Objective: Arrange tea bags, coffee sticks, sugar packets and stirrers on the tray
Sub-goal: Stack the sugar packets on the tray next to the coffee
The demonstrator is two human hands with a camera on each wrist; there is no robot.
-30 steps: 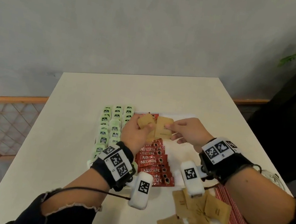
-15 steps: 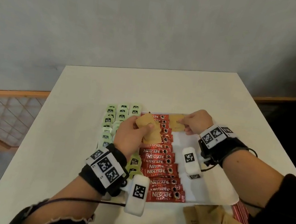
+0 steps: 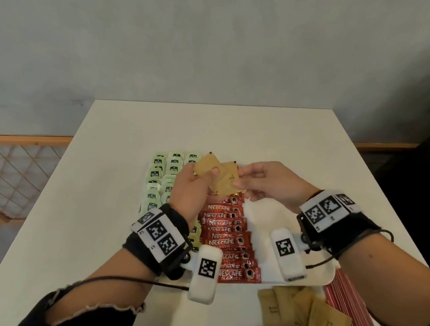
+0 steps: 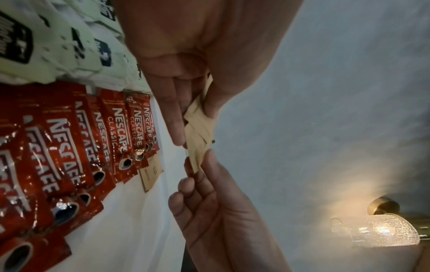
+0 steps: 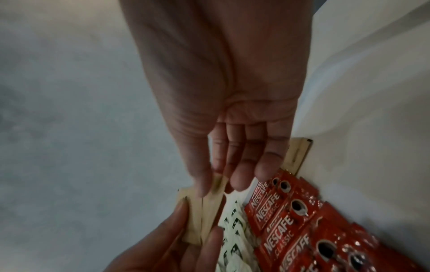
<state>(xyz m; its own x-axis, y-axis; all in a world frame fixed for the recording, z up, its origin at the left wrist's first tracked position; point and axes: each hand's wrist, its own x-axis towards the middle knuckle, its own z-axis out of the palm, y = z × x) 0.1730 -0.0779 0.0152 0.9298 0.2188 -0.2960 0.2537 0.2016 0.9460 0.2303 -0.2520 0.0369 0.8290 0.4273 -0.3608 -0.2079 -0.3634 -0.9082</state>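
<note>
Holding a small fan of brown sugar packets above the white tray, the left hand pinches them while the right hand nips one packet's edge. Three columns of green tea bags and roughly ten red coffee sticks lie on the tray; loose packets and red stirrers lie nearer.

From the left wrist, one brown packet lies flat past the sticks.

From the right wrist, thumb and fingers grip two packets.

Matt brown paper sugar packets, glossy crinkled red foil coffee sticks, smooth white tray.
</note>
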